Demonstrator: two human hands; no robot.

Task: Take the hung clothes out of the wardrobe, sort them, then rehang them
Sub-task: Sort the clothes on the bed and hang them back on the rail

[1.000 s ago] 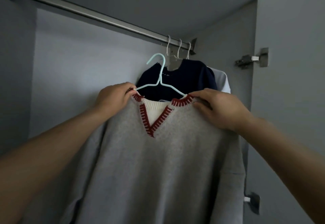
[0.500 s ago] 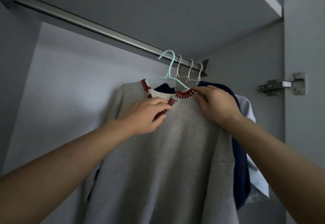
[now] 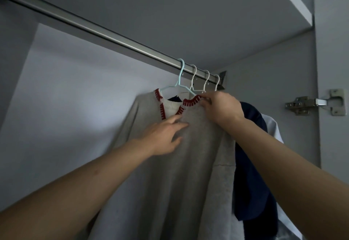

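Rail (image 3: 105, 32) runs from 10 o'clock down toward 2 o'clock; pale blue hanger (image 3: 179, 81) hooks over it and carries grey sweater (image 3: 175, 173), which fills centre to 6 o'clock. Left hand (image 3: 164, 136), fingers straight, rests flat on sweater chest below the red V-neck trim; right hand (image 3: 221, 109) pinches the collar at its right shoulder. At 3 o'clock, navy garment (image 3: 251, 173) and white shirt (image 3: 273, 128) hang on white hangers (image 3: 205, 81), door hinge (image 3: 313, 104) beyond.

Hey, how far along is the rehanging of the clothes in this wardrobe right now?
Done: three white hangers with a navy garment and a white one hang on the rail.
In hand: the grey sweater hangs by its blue hanger; the right hand pinches its collar, the left hand smooths its front.
Left: letting go; further clothes aren't visible.
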